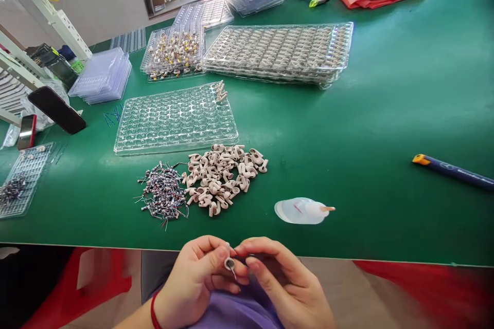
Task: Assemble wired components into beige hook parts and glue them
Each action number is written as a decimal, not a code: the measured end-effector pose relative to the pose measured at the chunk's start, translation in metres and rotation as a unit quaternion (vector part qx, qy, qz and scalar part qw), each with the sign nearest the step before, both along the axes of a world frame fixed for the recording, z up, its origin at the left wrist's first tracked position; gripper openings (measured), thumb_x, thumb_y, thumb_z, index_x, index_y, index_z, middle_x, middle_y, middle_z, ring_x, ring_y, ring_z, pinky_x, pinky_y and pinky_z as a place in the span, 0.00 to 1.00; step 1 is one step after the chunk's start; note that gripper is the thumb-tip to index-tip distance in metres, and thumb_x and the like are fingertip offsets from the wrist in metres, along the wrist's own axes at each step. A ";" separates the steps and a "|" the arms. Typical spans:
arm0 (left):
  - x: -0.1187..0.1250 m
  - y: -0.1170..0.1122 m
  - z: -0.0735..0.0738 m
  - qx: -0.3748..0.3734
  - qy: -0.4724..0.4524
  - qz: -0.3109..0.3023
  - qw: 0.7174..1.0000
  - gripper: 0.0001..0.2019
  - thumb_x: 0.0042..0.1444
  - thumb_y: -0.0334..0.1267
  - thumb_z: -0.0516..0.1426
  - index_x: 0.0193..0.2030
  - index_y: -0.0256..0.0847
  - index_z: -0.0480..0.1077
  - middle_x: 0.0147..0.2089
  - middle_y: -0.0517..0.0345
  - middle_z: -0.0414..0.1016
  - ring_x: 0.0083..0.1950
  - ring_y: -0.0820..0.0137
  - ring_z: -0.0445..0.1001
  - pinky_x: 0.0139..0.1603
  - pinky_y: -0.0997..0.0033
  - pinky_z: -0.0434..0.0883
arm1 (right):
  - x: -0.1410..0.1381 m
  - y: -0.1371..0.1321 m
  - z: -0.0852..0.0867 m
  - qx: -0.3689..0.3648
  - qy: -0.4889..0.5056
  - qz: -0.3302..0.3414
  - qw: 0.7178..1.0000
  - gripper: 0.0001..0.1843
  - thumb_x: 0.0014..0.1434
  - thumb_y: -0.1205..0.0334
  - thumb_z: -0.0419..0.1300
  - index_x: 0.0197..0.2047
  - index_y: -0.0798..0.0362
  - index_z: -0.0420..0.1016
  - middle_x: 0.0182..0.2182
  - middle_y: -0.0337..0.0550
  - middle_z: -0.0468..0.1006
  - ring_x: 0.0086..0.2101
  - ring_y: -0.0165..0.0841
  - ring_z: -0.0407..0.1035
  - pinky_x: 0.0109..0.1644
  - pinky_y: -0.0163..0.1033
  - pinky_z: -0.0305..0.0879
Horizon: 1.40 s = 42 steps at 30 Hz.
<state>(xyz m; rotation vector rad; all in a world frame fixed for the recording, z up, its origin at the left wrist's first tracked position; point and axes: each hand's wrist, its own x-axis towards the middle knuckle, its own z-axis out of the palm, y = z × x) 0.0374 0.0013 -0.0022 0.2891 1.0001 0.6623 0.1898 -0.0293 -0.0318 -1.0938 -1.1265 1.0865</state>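
Observation:
My left hand (pixel 193 280) pinches a beige earbud shell (pixel 229 263) between thumb and fingers, just past the table's front edge. The round opening of the shell faces up, and a thin wire end sticks out of it. Close beside it, my right hand (pixel 287 280) has its thumb and forefinger drawn together; whatever lies between them is too small to make out. On the table ahead lie a heap of beige earbud shells (pixel 216 177) and, to its left, a pile of small wired parts (pixel 164 193). A squeeze bottle (pixel 299 211) with a thin tip lies at the right.
Behind the heaps sits a clear compartment tray (pixel 173 123) with a few shells in one corner. Filled trays (pixel 278 54) are stacked farther back, beside a tray of mixed parts (pixel 175 54). A phone (pixel 57 109) leans at left; a blue pen-like tool (pixel 451 168) lies right.

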 end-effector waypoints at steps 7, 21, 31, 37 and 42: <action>0.002 0.002 0.000 -0.024 -0.018 0.028 0.999 0.18 0.42 0.45 0.72 0.30 0.34 0.74 0.25 0.56 0.79 0.27 0.74 0.78 0.26 0.80 0.73 | 0.005 -0.002 -0.004 0.168 -0.226 -0.041 0.959 0.09 0.59 0.65 0.64 0.45 0.50 0.76 0.36 0.46 0.74 0.36 0.34 0.73 0.38 0.37 0.77; 0.004 0.002 0.002 -0.001 -0.002 0.037 0.999 0.19 0.40 0.46 0.73 0.29 0.33 0.75 0.24 0.58 0.76 0.24 0.77 0.74 0.26 0.79 0.72 | 0.002 0.004 0.009 0.227 -0.245 -0.019 0.942 0.14 0.52 0.78 0.59 0.38 0.50 0.74 0.33 0.43 0.75 0.33 0.33 0.71 0.35 0.38 0.72; 0.002 0.001 0.001 -0.004 -0.028 0.029 0.999 0.18 0.40 0.44 0.73 0.28 0.33 0.76 0.23 0.59 0.75 0.21 0.78 0.72 0.24 0.80 0.71 | 0.002 0.005 0.009 0.282 -0.265 -0.016 0.922 0.12 0.56 0.78 0.57 0.39 0.54 0.74 0.36 0.46 0.73 0.37 0.34 0.70 0.41 0.41 0.72; 0.000 0.001 -0.004 -0.015 -0.051 0.012 0.999 0.16 0.43 0.43 0.72 0.29 0.33 0.75 0.22 0.57 0.76 0.19 0.78 0.70 0.21 0.82 0.68 | 0.005 0.005 0.003 0.226 -0.272 -0.043 0.934 0.11 0.65 0.65 0.56 0.50 0.55 0.70 0.39 0.49 0.72 0.39 0.36 0.70 0.38 0.40 0.73; -0.003 0.000 -0.007 -0.025 -0.075 0.008 0.997 0.13 0.43 0.37 0.72 0.29 0.33 0.74 0.23 0.56 0.77 0.22 0.77 0.72 0.24 0.81 0.67 | 0.002 0.008 -0.002 0.211 -0.300 -0.005 0.930 0.20 0.69 0.51 0.51 0.55 0.56 0.67 0.43 0.51 0.69 0.43 0.35 0.68 0.44 0.36 0.72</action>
